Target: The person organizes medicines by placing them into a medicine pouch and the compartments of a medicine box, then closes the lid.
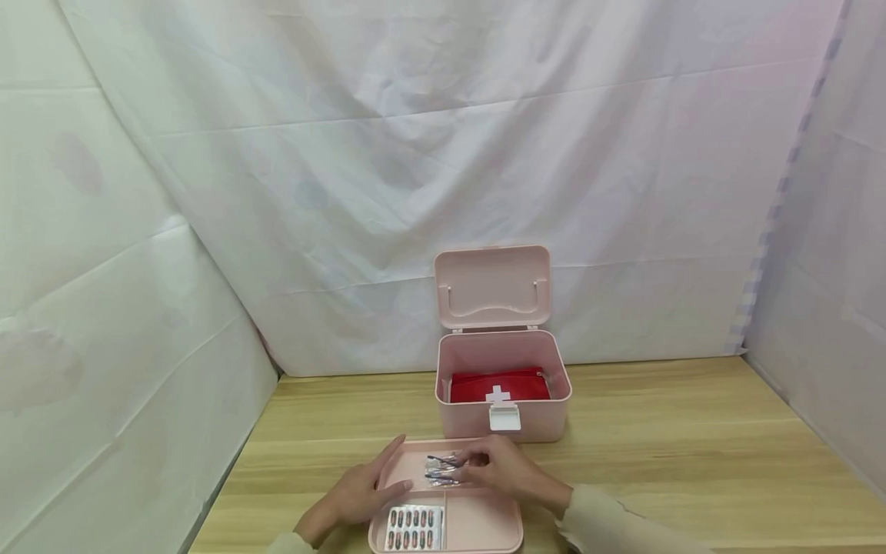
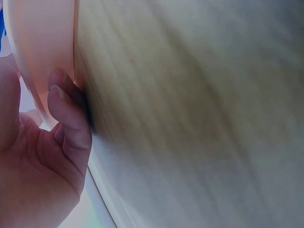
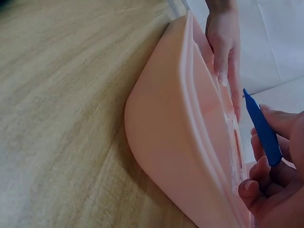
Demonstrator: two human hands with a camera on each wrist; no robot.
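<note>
My right hand (image 1: 501, 465) pinches blue plastic tweezers (image 3: 264, 130) between thumb and fingers, over the tray's far compartment. Below it in the head view lie small clear-wrapped packets (image 1: 441, 478), with thin dark strips across them. At the left side, my left hand (image 1: 356, 490) holds the pale pink divided tray (image 1: 482, 523), thumb over the inside and other fingers along the outer wall. In the left wrist view, its curled little finger (image 2: 71, 116) lies against that wall. A blister pack of capsules (image 1: 414, 528) lies in the near left compartment.
Behind the tray stands a pink first-aid box (image 1: 460, 423), its lid (image 1: 493, 288) raised. A red pouch (image 1: 471, 388) lies inside it. White cloth (image 1: 346, 192) hangs around the wooden table (image 1: 664, 446).
</note>
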